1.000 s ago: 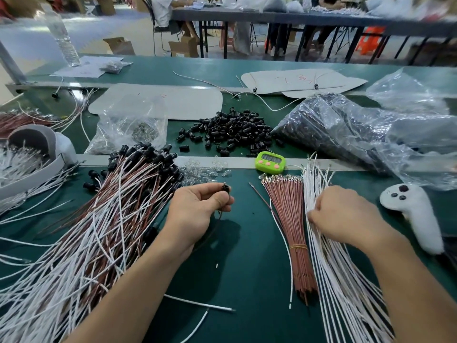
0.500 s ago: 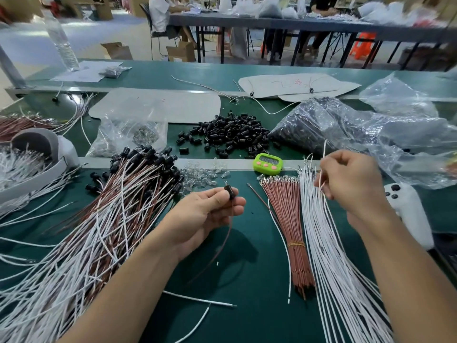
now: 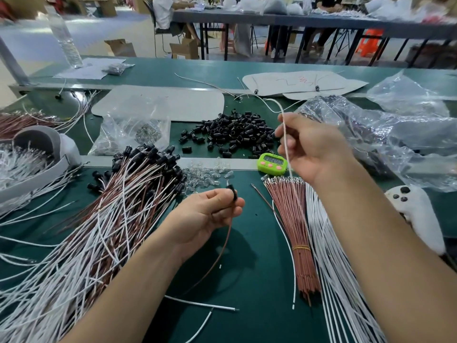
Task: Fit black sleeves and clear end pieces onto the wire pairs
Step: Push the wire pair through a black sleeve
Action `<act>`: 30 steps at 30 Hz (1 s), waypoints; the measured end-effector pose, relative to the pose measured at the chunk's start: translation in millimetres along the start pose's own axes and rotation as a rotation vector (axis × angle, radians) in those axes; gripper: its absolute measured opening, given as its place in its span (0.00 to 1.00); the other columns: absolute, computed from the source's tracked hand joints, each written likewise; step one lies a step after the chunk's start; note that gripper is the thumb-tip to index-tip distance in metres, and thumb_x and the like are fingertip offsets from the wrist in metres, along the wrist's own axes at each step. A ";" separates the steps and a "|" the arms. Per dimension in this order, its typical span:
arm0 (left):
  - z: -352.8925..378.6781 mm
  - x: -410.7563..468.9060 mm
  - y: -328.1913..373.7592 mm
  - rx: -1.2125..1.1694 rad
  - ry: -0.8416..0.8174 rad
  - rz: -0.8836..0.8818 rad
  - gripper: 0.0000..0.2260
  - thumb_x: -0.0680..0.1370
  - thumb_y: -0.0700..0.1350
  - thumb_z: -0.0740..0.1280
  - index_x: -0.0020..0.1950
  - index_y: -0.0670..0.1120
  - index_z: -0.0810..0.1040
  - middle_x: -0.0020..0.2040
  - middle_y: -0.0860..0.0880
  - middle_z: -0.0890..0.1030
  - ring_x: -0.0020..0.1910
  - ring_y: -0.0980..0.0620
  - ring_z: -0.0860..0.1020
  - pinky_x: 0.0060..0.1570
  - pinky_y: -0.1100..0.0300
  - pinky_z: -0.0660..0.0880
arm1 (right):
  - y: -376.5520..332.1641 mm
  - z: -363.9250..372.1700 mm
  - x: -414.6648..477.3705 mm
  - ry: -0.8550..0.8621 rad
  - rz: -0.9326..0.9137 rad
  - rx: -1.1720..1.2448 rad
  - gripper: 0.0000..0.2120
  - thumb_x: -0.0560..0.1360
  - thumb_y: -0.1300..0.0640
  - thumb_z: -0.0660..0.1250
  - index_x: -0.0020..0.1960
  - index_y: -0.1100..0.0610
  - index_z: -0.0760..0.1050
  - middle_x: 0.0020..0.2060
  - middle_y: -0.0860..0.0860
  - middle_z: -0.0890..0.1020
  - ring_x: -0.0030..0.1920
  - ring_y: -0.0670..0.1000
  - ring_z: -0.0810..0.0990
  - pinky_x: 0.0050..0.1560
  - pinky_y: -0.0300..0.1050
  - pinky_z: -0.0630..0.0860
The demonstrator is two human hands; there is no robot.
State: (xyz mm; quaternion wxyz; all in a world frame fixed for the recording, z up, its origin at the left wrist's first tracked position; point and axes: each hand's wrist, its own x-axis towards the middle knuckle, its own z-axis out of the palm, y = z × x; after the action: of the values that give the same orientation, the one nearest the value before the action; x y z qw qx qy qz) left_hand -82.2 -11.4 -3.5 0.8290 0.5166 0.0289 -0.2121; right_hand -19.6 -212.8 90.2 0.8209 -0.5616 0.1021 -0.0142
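My left hand (image 3: pixel 207 214) pinches a black sleeve (image 3: pixel 232 190) threaded on a brown wire (image 3: pixel 220 256) that hangs down to the green mat. My right hand (image 3: pixel 314 149) is raised above the table and grips a single white wire (image 3: pixel 284 129), its tip curving up past the fingers. Below it lie a tied bundle of brown wires (image 3: pixel 294 231) and a spread of white wires (image 3: pixel 341 280). Loose black sleeves (image 3: pixel 230 132) are heaped further back. Clear end pieces (image 3: pixel 205 175) are scattered just in front of the table seam.
A big heap of finished wire pairs (image 3: pixel 99 231) covers the left of the mat. A green timer (image 3: pixel 272 163) sits on the seam. Plastic bags (image 3: pixel 395 139) lie at the right, a white controller (image 3: pixel 418 214) at the right edge, a bag of clear parts (image 3: pixel 133 129) behind.
My right hand rose from the white wire pile, drawing one white wire up and left. My left hand kept its hold on the sleeve and brown wire, shifting slightly right.
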 end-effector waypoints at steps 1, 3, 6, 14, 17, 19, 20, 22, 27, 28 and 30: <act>0.2 0.2 -0.6 0.038 0.011 0.014 0.09 0.70 0.46 0.72 0.46 0.42 0.80 0.41 0.46 0.86 0.36 0.55 0.83 0.36 0.66 0.78 | 3.7 5.1 2.7 0.009 -0.008 -0.029 0.06 0.82 0.64 0.65 0.46 0.61 0.77 0.25 0.52 0.80 0.20 0.45 0.68 0.26 0.37 0.63; 0.9 0.2 -1.7 0.110 0.039 0.045 0.10 0.69 0.47 0.74 0.46 0.43 0.80 0.42 0.45 0.86 0.37 0.53 0.84 0.36 0.66 0.76 | 10.0 13.0 6.9 -0.024 -0.018 -0.116 0.07 0.81 0.65 0.66 0.45 0.61 0.78 0.26 0.54 0.80 0.20 0.45 0.67 0.23 0.37 0.61; 2.3 1.2 -3.8 0.160 0.085 0.084 0.11 0.68 0.48 0.75 0.46 0.45 0.81 0.43 0.43 0.87 0.38 0.52 0.84 0.40 0.64 0.76 | 16.1 20.2 8.5 -0.237 -0.004 -0.364 0.04 0.81 0.65 0.67 0.48 0.62 0.80 0.29 0.56 0.81 0.21 0.46 0.69 0.21 0.36 0.63; 0.9 2.2 0.9 -0.011 0.038 0.071 0.15 0.69 0.44 0.72 0.54 0.42 0.84 0.40 0.44 0.85 0.35 0.53 0.82 0.40 0.64 0.77 | 45.0 27.2 4.3 -0.497 -0.041 -0.563 0.12 0.74 0.73 0.71 0.53 0.61 0.83 0.39 0.59 0.85 0.30 0.48 0.75 0.30 0.35 0.72; 2.6 1.4 2.5 -0.057 0.008 0.036 0.09 0.69 0.46 0.71 0.45 0.46 0.88 0.39 0.47 0.84 0.35 0.55 0.81 0.43 0.62 0.76 | 58.2 26.1 -1.7 -0.461 -0.032 -0.588 0.08 0.75 0.69 0.73 0.52 0.60 0.84 0.43 0.59 0.88 0.31 0.48 0.76 0.31 0.35 0.70; 3.9 1.5 3.6 -0.059 0.025 0.023 0.07 0.69 0.46 0.71 0.41 0.47 0.88 0.39 0.48 0.85 0.35 0.56 0.82 0.44 0.61 0.75 | 60.7 22.0 -5.2 -0.411 -0.047 -0.609 0.07 0.77 0.66 0.72 0.52 0.59 0.85 0.47 0.60 0.87 0.33 0.47 0.77 0.31 0.33 0.69; 3.3 2.2 3.9 -0.067 0.051 0.018 0.08 0.69 0.46 0.70 0.41 0.46 0.88 0.39 0.48 0.85 0.35 0.56 0.82 0.43 0.61 0.75 | 58.5 16.9 -7.1 -0.386 -0.067 -0.648 0.06 0.78 0.64 0.71 0.52 0.58 0.85 0.47 0.60 0.87 0.34 0.47 0.78 0.31 0.32 0.70; 1.0 3.8 4.8 -0.088 0.105 0.018 0.08 0.69 0.45 0.70 0.42 0.44 0.86 0.39 0.47 0.85 0.34 0.55 0.82 0.41 0.62 0.76 | 48.1 -0.9 -13.7 -0.425 -0.098 -0.900 0.04 0.78 0.58 0.72 0.49 0.54 0.86 0.42 0.52 0.87 0.33 0.44 0.78 0.35 0.34 0.74; -6.2 4.7 9.2 -0.160 0.193 0.062 0.08 0.70 0.46 0.70 0.36 0.45 0.88 0.40 0.47 0.86 0.36 0.56 0.83 0.40 0.64 0.79 | 28.7 -40.2 -39.7 -0.662 0.099 -1.493 0.04 0.71 0.54 0.74 0.43 0.47 0.86 0.35 0.42 0.86 0.33 0.38 0.81 0.39 0.36 0.76; -6.6 4.7 9.9 -0.180 0.204 0.066 0.08 0.71 0.46 0.70 0.36 0.45 0.88 0.40 0.47 0.86 0.36 0.56 0.83 0.39 0.64 0.79 | 28.3 -43.9 -43.1 -0.639 0.109 -1.495 0.04 0.72 0.56 0.73 0.42 0.48 0.86 0.33 0.42 0.86 0.30 0.38 0.79 0.37 0.36 0.75; -6.4 4.3 10.4 -0.221 0.216 0.073 0.08 0.71 0.46 0.71 0.36 0.44 0.88 0.40 0.47 0.86 0.35 0.56 0.83 0.37 0.64 0.80 | 25.5 -51.0 -48.3 -0.611 0.138 -1.478 0.06 0.72 0.58 0.72 0.41 0.49 0.85 0.31 0.45 0.85 0.28 0.40 0.78 0.36 0.37 0.76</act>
State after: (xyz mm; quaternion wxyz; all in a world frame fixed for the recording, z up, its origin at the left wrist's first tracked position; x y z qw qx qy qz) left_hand -73.2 -3.4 1.2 0.8800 0.4429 0.1223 -0.1204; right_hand -78.6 -243.6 56.2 0.2272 -0.9314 -0.1097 0.2624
